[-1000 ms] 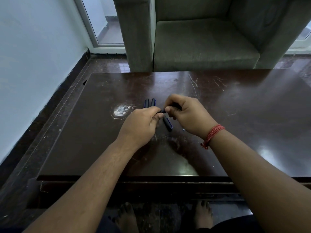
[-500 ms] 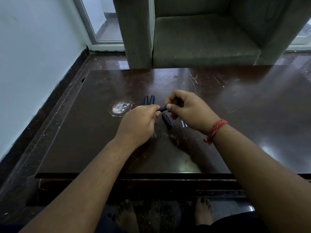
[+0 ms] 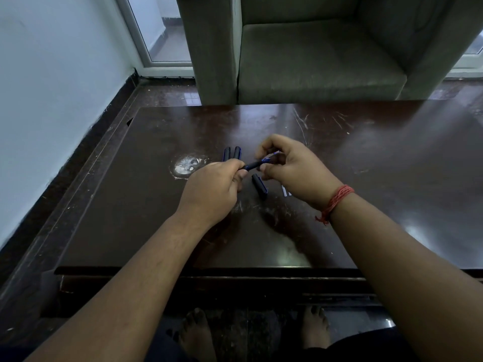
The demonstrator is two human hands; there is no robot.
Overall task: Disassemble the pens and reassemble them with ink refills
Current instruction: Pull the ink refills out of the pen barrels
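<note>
Over the dark brown table [image 3: 366,158], both my hands hold one dark blue pen [image 3: 254,165]. My left hand [image 3: 211,192] grips its left end in curled fingers. My right hand [image 3: 292,165] pinches the right end, where a thin pale tip pokes out near the fingers. Two more dark blue pens [image 3: 232,153] lie side by side just behind my left hand. A loose dark pen cap [image 3: 259,186] lies on the table between my hands. A small clear piece [image 3: 285,190] lies under my right wrist.
A worn white patch [image 3: 187,165] marks the table left of the pens. A grey armchair [image 3: 313,53] stands past the far table edge. A white wall runs along the left. My bare feet show under the near edge.
My right hand has drawn up and to the right, exposing more of the pen between the hands. The left hand has kept its grip.
</note>
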